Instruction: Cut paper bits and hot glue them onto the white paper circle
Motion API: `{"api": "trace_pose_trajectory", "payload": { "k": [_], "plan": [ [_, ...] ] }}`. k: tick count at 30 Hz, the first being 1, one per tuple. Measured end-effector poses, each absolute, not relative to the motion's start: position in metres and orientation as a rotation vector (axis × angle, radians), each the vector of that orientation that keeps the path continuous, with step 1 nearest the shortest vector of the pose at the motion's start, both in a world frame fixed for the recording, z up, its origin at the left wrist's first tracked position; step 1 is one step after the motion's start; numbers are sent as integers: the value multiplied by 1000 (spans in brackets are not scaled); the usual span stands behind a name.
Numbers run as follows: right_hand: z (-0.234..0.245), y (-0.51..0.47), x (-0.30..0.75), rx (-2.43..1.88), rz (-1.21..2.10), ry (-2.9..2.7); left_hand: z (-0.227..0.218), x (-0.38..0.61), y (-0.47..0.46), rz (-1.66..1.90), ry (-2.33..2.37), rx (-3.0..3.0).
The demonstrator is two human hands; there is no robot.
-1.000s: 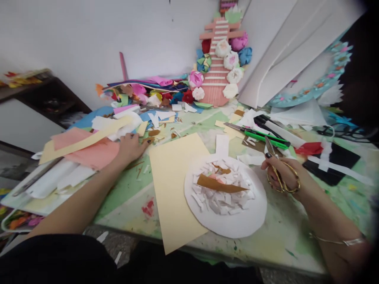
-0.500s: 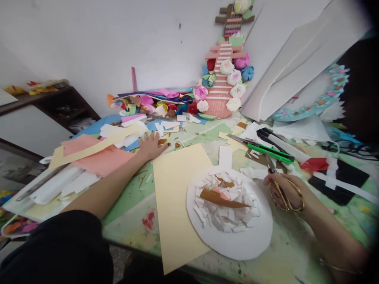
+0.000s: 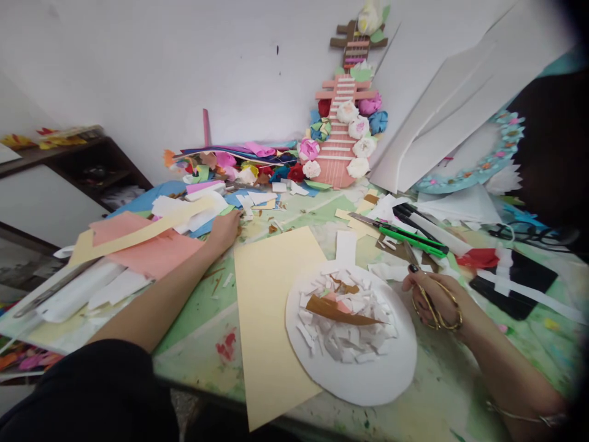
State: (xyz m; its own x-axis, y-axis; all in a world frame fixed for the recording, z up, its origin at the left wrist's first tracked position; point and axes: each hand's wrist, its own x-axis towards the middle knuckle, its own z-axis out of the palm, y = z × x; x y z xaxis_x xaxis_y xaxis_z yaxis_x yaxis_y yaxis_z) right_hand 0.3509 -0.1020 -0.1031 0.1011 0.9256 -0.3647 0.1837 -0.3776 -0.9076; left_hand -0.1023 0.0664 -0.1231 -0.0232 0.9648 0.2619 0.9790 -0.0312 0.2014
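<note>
My right hand (image 3: 432, 294) rests on the table to the right of a white paper circle (image 3: 368, 368), fingers closed through the gold handles of a pair of scissors (image 3: 426, 293). The circle carries a heap of white paper scraps (image 3: 350, 325) and a brown sliver (image 3: 340, 309). My left hand (image 3: 225, 228) reaches far left over the table, fingers curled onto something small among scraps near a brown piece (image 3: 271, 228); what it pinches is hidden. A cream sheet (image 3: 269, 313) lies between my arms.
Pink, cream and white sheets (image 3: 147, 245) pile up at the left. A green utility knife (image 3: 405, 236) and black pens lie behind my right hand. A paper guitar with flowers (image 3: 343, 135) and white boards (image 3: 442, 104) lean on the wall. A black sheet (image 3: 519, 282) lies right.
My left hand went from flat and spread on the table to curled, fingertips down at the scraps. The right hand with the scissors stayed put. The view shifted slightly.
</note>
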Motion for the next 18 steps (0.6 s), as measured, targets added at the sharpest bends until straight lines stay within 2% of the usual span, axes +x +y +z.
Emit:
{"api": "trace_pose_trajectory", "payload": {
  "k": [10,18],
  "plan": [
    [-100,-105,351,-1673,1356,-1107,-124,-100,66,-916,-2314,-2128],
    [-104,-105,353,-1629,1354,-1119,-132,-67,73,-1471,-2327,-2172]
  ]
}}
